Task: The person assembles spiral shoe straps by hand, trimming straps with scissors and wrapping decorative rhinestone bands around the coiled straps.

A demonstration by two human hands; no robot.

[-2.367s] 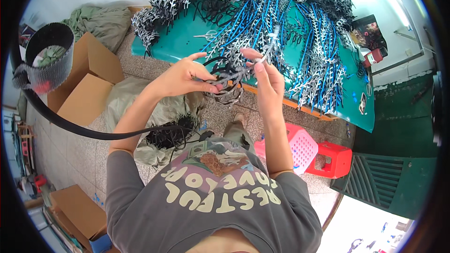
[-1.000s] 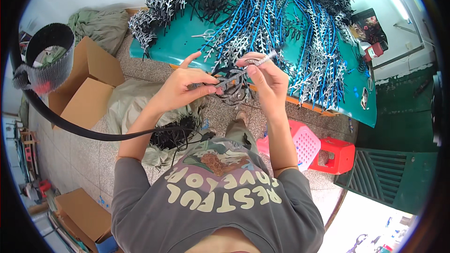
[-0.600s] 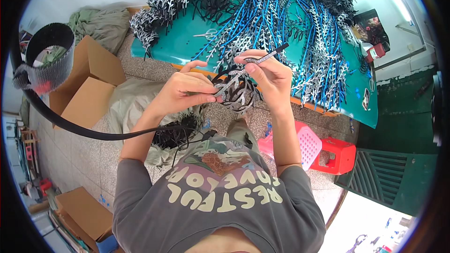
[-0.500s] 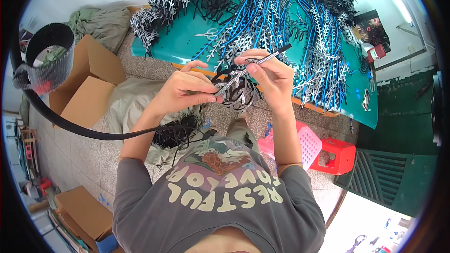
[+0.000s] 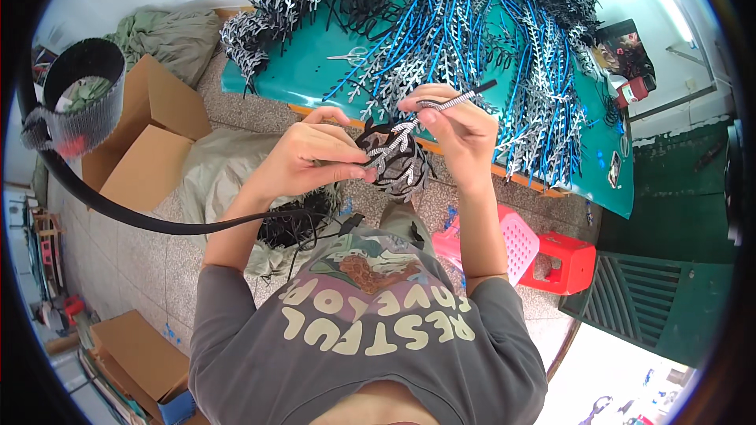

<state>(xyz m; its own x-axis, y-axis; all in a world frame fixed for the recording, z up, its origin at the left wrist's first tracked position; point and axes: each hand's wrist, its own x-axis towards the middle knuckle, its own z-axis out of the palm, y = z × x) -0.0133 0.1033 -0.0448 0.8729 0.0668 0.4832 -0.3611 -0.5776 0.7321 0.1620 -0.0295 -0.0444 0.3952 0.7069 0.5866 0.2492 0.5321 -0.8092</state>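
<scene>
Leaf-trim pile (image 5: 441, 39) crowds teal table (image 5: 315, 70) behind hands.

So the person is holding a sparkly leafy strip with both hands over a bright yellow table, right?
Not quite. The table is teal green, not yellow, as the head view shows. The rest holds: the left hand and the right hand both hold the sparkly leafy strip, up in front of that table's near edge.

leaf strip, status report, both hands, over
Left hand pinching coiled leaf strip. Right hand grips its free end. Green table behind, nothing blocking.
</scene>
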